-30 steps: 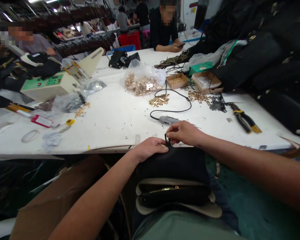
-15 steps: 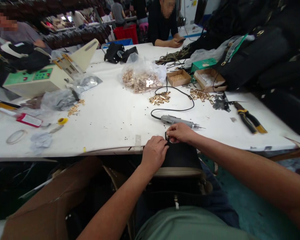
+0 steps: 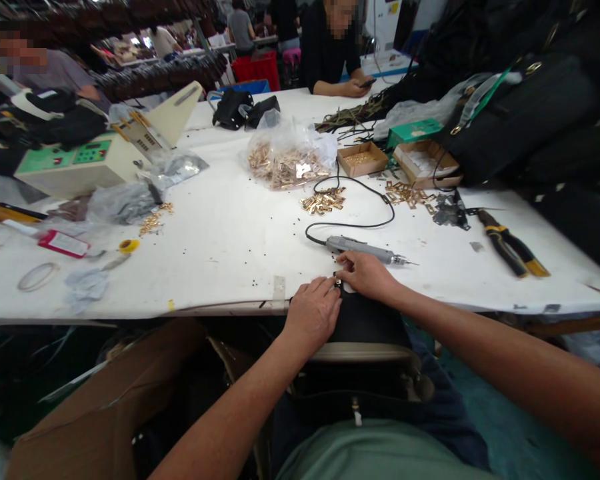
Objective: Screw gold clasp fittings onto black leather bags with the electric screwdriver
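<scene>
A black bag (image 3: 367, 323) with a beige-edged opening lies across my lap, against the table's front edge. My left hand (image 3: 314, 308) grips its far part, fingers bent over the black material. Close beside its fingertips, a small shiny metal fitting (image 3: 338, 283) sits on a narrow black tab. My right hand (image 3: 369, 275) is bent over the other side of that tab, with thumb and forefinger drawn together; whatever they pinch is too small to make out. Just beyond the right hand lies a grey electric screwdriver (image 3: 360, 248), its bit pointing right.
Gold metal plates (image 3: 323, 200) lie piled behind the screwdriver's black cord (image 3: 353, 225). Behind them are a plastic bag of gold parts (image 3: 295, 163) and cardboard boxes (image 3: 363, 160). Pliers (image 3: 513, 243) lie right. A machine (image 3: 80, 167) stands left. A person (image 3: 330, 53) holds a phone across the table.
The whole view has shifted slightly. My right fingers have moved a little up off the tab, so the metal fitting shows more plainly. My left hand stays on the bag.
</scene>
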Demonstrator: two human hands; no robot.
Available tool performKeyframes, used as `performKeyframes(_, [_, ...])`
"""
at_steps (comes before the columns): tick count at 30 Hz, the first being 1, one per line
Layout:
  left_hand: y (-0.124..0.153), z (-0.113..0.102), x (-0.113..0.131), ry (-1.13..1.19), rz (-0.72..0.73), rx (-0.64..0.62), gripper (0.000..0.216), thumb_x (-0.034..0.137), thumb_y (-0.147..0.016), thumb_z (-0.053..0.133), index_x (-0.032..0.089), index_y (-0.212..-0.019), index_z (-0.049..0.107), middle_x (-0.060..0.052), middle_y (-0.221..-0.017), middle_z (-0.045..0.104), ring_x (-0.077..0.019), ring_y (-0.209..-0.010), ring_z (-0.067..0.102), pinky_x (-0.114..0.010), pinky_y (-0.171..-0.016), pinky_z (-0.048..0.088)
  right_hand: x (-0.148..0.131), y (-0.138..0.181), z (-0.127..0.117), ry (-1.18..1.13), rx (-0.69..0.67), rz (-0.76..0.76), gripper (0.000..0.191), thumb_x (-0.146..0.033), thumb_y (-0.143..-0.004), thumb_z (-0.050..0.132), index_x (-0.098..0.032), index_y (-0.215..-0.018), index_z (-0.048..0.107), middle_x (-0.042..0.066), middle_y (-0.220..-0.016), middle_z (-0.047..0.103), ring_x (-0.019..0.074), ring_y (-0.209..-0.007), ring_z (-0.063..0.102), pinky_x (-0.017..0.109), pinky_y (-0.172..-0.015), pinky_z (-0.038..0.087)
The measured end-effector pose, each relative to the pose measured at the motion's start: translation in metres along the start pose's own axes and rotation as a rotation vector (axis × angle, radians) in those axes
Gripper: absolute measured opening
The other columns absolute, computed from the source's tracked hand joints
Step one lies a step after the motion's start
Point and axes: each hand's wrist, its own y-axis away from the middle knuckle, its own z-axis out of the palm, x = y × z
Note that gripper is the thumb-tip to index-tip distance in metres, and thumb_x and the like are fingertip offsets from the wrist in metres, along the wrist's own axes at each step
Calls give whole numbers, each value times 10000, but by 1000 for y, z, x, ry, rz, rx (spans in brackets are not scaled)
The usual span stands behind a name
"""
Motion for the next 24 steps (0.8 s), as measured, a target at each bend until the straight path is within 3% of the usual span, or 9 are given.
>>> performKeyframes(5, [1, -1, 0, 7, -5, -16, 256, 235, -1015, 474, 182, -1199, 645, -102, -1370, 653, -279, -1326, 532, -464, -1054, 457, 3, 7, -1, -52, -40, -86, 119, -193, -862, 655, -195, -885, 772, 36, -898, 757, 191, -816, 677, 279, -760, 481])
performKeyframes(13, [0, -2, -1, -11, 7, -1, 317, 238, -999, 509, 207, -1293, 622, -98, -1383, 650, -281, -1301, 563, -473, -1025, 493, 6, 1, 2, -13, -38, -79, 152, -162, -850, 660, -197, -905, 797, 58, -926, 767, 219, -868, 691, 308, -812, 497])
performKeyframes(17, [-3, -2, -4, -76, 36, 41, 336, 194, -976, 517, 202, -1287, 645, -102, -1341, 678, -290, -1248, 607, -476, -969, 541, -1, 3, 0, -13, -12, -108, 160, -142, -830, 677, -195, -917, 801, 53, -900, 763, 202, -831, 691, 281, -764, 503])
performKeyframes(21, [-7, 0, -7, -140, 82, 68, 342, 166, -957, 510, 202, -1252, 680, -100, -1318, 697, -293, -1210, 642, -455, -926, 579, -5, 16, -18, -54, 112, -186, 171, -196, -851, 708, -193, -1001, 790, 56, -913, 751, 191, -818, 680, 272, -755, 500])
performKeyframes(24, [-6, 3, -8, -159, 78, 85, 337, 184, -965, 500, 201, -1235, 701, -100, -1340, 690, -306, -1212, 651, -470, -929, 586, 10, 30, -49, -83, 249, -150, 141, -245, -894, 661, -222, -960, 783, 40, -931, 759, 189, -844, 684, 276, -777, 492])
